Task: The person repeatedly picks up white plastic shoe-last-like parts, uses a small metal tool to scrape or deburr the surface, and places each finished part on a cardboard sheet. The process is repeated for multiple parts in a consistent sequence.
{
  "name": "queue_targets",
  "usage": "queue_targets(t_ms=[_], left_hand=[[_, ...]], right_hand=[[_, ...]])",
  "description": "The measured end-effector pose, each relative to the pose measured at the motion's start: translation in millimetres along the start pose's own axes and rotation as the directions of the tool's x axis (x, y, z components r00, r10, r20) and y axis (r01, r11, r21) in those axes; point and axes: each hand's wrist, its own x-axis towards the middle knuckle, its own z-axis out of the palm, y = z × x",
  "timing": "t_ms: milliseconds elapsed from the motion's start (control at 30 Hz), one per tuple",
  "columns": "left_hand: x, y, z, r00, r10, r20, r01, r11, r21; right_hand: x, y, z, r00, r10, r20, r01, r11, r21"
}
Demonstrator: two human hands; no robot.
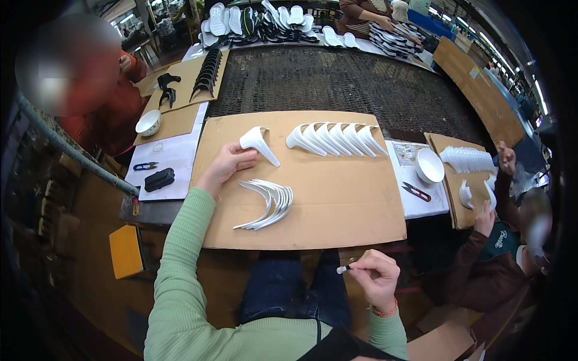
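My left hand (227, 163) is closed on a white curved shoe strap (261, 146), which stands on the cardboard sheet (343, 210) in front of me. Just to its right, several similar white straps (337, 139) stand in an overlapping row. Nearer to me lies a nested stack of white curved straps (274, 203), seen edge-on. Off the cardboard's front edge, above my lap, my right hand (377, 278) pinches a small, thin tool with a dark shaft and a whitish tip (342, 269), perhaps a little brush; most of it is hidden by my fingers.
To the right are a white bowl (429, 165) and red-handled snips (416, 192), beside a co-worker handling white straps (466, 159). At left lie a black case (159, 179), snips (146, 166) and a bowl (148, 123), near another person. Beyond runs a dark mesh belt (307, 75).
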Motion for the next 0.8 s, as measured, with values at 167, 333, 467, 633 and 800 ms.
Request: queue_targets(t_ms=[167, 333, 467, 633, 800], left_hand=[[-4.1, 8.9, -32.7, 0.991, 0.066, -0.116, 0.015, 0.809, 0.588], [12.3, 8.1, -34.7, 0.981, 0.193, -0.005, -0.126, 0.659, 0.741], [25.2, 7.9, -9.7, 0.977, 0.209, -0.052, -0.105, 0.675, 0.73], [41.8, 7.2, 27.9, 0.97, 0.243, -0.028, -0.149, 0.675, 0.722], [53.2, 7.7, 43.5, 0.978, 0.201, -0.049, -0.099, 0.66, 0.744]], right_hand=[[3.8, 2.5, -4.9, 0.999, 0.032, -0.015, -0.032, 0.999, -0.021], [4.3, 5.0, -2.0, 0.998, 0.044, -0.035, -0.044, 0.999, -0.013], [2.1, 3.7, -4.2, 0.997, 0.062, -0.047, -0.062, 0.998, -0.018], [-1.4, 1.8, -10.2, 0.995, 0.067, -0.08, -0.07, 0.997, -0.034], [-4.9, 1.5, -15.3, 0.99, 0.071, -0.118, -0.078, 0.996, -0.05]])
